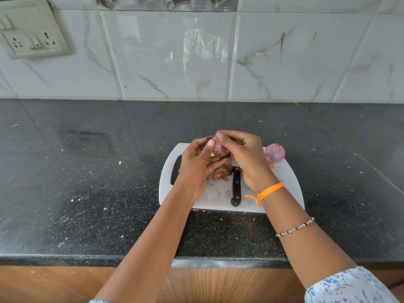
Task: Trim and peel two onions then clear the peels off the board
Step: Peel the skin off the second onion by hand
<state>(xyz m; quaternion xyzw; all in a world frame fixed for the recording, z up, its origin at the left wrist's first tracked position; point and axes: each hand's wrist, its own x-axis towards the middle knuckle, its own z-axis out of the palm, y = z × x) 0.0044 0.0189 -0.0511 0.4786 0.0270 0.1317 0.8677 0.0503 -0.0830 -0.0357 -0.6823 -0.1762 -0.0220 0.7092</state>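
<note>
Left hand (197,162): centre of the frame, above the board; fingers curled round an onion, thumb pressed on its left side.
Right hand (240,152): just right of the left one, fingers bent over the top of the same onion and pinching at its skin; which fingertips grip is hard to make out.
Held onion (219,148): mostly hidden between the two hands; only a pink patch with dark skin shows.
Second onion (275,152): on the board's far right corner, pinkish, a brown patch on top; apart from the hands.
Board (218,199): white, on the dark worktop (87,171), centre of the frame; its far edge and handle slot are partly covered by the hands.
Peels (221,172): brown heap on the board under the left hand, partly hidden; small flakes lie scattered around.
Knife (236,186): black handle on the board, pointing at the viewer; the blade is hidden under the right hand.
Wrist: orange thread (270,190) and a bead bracelet (295,227) on the right arm.
Sleeve (349,287): pale with blue print, cut off at the lower right.
Socket plate (32,33): on the tiled wall, upper left, cut off by the frame edge.
</note>
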